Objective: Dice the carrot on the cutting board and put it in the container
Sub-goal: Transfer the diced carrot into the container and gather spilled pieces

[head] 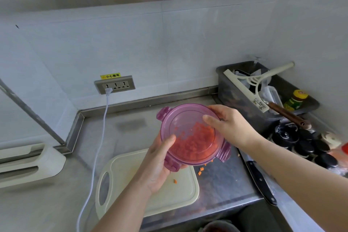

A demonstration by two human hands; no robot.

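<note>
At your far left a white appliance (pixel 28 164) sits on the steel desk (pixel 226 184). A white cord (pixel 99 137) runs down from the wall socket (pixel 114 84) and past the cream cutting board (pixel 116 181), which lies flat near the desk's front edge. One small carrot cube (pixel 175 181) rests on the board, and a few more cubes (pixel 200 170) lie on the desk just beside its right edge.

Your left grip (pixel 158 167) cups the container (pixel 192 135) from below, thumb curled over the near rim. The container is lifted above the board and tilted towards you, its purple lid (pixel 188 118) on. The diced carrot (pixel 194 141) shows through it, heaped at the lower side.

Your right grip (pixel 229 124) clasps the container's far right rim, thumb pressed on the lid.

Right of that, a black-handled knife (pixel 260 181) lies on the desk. Behind it a dark bin (pixel 235 88) holds a white squeegee (pixel 258 79) and a yellow-capped bottle (pixel 295 100). Black-lidded jars (pixel 305 147) stand near it.
</note>
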